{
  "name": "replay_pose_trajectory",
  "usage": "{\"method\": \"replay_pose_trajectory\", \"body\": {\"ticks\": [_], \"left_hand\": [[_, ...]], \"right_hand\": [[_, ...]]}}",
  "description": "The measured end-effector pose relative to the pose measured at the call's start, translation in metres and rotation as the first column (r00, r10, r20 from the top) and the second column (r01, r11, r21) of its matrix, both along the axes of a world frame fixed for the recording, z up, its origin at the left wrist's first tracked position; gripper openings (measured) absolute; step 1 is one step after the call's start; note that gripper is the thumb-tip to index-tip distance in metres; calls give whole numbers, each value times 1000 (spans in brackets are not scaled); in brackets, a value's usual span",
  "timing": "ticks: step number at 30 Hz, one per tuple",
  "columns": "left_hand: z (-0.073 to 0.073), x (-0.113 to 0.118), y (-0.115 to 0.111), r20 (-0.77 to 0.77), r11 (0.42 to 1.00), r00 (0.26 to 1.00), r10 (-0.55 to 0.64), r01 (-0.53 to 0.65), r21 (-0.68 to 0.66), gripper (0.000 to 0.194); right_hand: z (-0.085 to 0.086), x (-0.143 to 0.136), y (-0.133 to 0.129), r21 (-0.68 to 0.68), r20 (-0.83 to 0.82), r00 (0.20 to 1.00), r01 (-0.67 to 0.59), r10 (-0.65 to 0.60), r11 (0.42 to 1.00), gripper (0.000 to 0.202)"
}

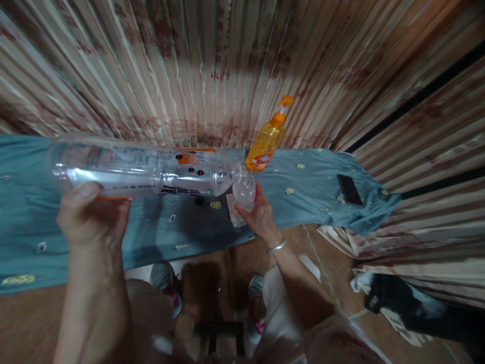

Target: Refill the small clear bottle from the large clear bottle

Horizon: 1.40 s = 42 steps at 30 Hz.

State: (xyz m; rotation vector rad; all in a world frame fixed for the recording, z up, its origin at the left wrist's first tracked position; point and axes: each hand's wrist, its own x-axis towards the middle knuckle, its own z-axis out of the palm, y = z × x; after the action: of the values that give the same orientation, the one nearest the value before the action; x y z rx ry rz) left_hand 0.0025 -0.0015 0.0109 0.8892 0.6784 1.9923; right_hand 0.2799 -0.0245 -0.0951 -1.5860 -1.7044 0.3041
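My left hand [93,215] is closed around the base end of a large clear plastic bottle [144,169] with a printed label. The bottle lies almost level in the air, its neck pointing right. At its mouth is a small clear plastic container [242,193], gripped by my right hand [261,215]. The two mouths meet or nearly touch; I cannot tell which. Something pink shows at the container's edge by my fingers. Behind it stands an orange pump bottle [263,146] of yellow-orange liquid. A pale folded cloth or tissue [235,215] lies partly hidden below my right hand.
A teal patterned cloth [151,247] covers the long surface. A small dark round cap-like object [199,200] lies under the large bottle. Farther right is a black phone [349,190]. Pleated curtains [189,65] hang behind, and dark cloth [413,303] is heaped at lower right.
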Motion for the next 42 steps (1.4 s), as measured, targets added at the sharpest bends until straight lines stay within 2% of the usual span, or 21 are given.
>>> {"method": "replay_pose_trajectory", "body": {"ticks": [6, 18, 25, 35, 42], "left_hand": [[1, 0, -1, 3, 1000, 1000, -8, 8, -20, 58], [-4, -3, 1, -22, 999, 999, -26, 27, 32, 58], [1, 0, -1, -31, 1000, 999, -17, 17, -10, 61], [-2, -2, -1, -38, 1000, 999, -22, 23, 9, 57], [2, 2, -1, -21, 1000, 1000, -2, 2, -8, 56]], "right_hand": [[4, 0, -1, -24, -18, 1000, -6, 6, 1000, 84], [-1, 0, 0, 15, 0, 1000, -3, 3, 1000, 85], [1, 0, 0, -7, 6, 1000, -2, 2, 1000, 84], [-2, 1, 1, 6, 12, 1000, -6, 6, 1000, 86], [-2, 1, 1, 11, 8, 1000, -3, 3, 1000, 85]]}}
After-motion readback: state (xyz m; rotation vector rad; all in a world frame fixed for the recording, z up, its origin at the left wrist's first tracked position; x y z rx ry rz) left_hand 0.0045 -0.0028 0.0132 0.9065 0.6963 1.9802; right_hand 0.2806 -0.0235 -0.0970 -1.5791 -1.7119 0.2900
